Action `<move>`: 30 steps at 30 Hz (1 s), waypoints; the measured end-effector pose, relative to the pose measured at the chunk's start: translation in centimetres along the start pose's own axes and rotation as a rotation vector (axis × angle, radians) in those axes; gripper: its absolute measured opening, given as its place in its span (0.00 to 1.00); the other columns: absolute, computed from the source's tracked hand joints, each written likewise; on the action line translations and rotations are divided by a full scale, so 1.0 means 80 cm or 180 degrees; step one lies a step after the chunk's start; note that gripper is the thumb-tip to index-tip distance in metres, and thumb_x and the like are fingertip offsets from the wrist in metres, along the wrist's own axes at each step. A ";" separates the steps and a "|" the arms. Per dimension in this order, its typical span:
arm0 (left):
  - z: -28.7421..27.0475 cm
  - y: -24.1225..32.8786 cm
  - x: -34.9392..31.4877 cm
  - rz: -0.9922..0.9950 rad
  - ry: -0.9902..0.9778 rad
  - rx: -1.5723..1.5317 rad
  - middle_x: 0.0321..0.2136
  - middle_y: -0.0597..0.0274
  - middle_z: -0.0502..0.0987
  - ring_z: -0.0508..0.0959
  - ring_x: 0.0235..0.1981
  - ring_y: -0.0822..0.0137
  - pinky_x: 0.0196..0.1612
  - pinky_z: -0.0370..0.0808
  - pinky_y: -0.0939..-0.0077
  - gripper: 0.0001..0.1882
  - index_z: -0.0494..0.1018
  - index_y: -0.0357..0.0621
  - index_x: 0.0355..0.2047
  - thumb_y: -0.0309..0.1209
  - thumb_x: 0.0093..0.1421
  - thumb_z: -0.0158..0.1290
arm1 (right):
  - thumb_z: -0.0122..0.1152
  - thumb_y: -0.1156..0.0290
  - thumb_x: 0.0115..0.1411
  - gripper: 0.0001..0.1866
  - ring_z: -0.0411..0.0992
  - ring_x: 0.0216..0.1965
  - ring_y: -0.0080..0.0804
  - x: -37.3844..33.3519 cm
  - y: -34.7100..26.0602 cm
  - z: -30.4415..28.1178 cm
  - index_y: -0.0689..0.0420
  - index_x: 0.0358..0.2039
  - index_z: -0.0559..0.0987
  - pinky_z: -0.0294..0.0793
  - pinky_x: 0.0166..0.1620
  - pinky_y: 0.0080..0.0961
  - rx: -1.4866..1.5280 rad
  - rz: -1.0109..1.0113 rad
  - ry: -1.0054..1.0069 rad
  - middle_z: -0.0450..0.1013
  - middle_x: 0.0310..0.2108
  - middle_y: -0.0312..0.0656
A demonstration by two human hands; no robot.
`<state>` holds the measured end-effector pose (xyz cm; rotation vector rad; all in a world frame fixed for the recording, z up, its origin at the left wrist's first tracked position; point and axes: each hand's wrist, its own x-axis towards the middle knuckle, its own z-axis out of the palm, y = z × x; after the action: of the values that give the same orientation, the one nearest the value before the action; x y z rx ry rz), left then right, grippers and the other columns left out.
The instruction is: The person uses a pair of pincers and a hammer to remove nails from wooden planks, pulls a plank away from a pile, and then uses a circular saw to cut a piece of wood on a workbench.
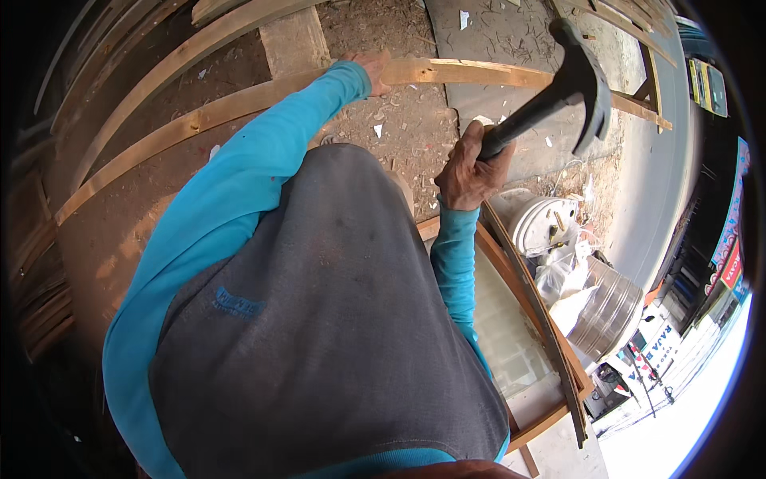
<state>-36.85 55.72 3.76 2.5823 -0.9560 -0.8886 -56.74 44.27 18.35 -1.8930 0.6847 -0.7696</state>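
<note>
A claw hammer [550,100] with a dark head and black handle is raised in my right hand [472,172], its fingers wrapped round the lower end of the handle. The hammer's head is above the right part of a long wooden strip [471,73], which crosses in front of me from left to right. On the middle of that strip lies my left hand [372,72], fingers closed over the wood. A short wide board [294,44] lies beyond the strip, just left of my left hand.
More long strips [187,56] lie at the far left. To my right are a wood-framed glass panel [515,339], a white bucket [536,219], clear plastic bags [558,279] and a ribbed metal container [606,307]. Wood chips and scraps litter the brown ground [415,120].
</note>
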 end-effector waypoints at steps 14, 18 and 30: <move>0.020 0.003 0.019 -0.0170 0.0317 0.0182 0.51 0.45 0.75 0.74 0.54 0.47 0.56 0.70 0.52 0.42 0.59 0.47 0.61 0.48 0.49 0.63 | 0.61 0.56 0.63 0.18 0.71 0.18 0.27 0.046 0.190 -0.030 0.59 0.32 0.72 0.68 0.21 0.27 -0.0620 0.1654 -0.0399 0.68 0.18 0.37; 0.019 0.003 0.011 -0.0192 0.0561 0.0061 0.47 0.45 0.73 0.75 0.49 0.43 0.53 0.71 0.50 0.36 0.66 0.43 0.49 0.47 0.44 0.68 | 0.63 0.58 0.63 0.17 0.73 0.19 0.28 0.156 0.220 -0.040 0.60 0.35 0.72 0.70 0.19 0.24 0.0886 0.2006 0.0619 0.71 0.21 0.38; -0.033 0.010 -0.015 -0.0554 -0.0072 -0.0049 0.47 0.47 0.73 0.74 0.49 0.44 0.50 0.73 0.53 0.43 0.67 0.46 0.54 0.42 0.37 0.73 | 0.62 0.51 0.63 0.31 0.78 0.42 0.49 0.370 0.421 -0.111 0.67 0.51 0.67 0.81 0.36 0.39 0.2088 0.2729 0.1814 0.73 0.46 0.57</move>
<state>-36.33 55.95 6.71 2.6791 -0.7353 -0.9661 -48.82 4.37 -2.57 -0.6546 1.2820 -0.8096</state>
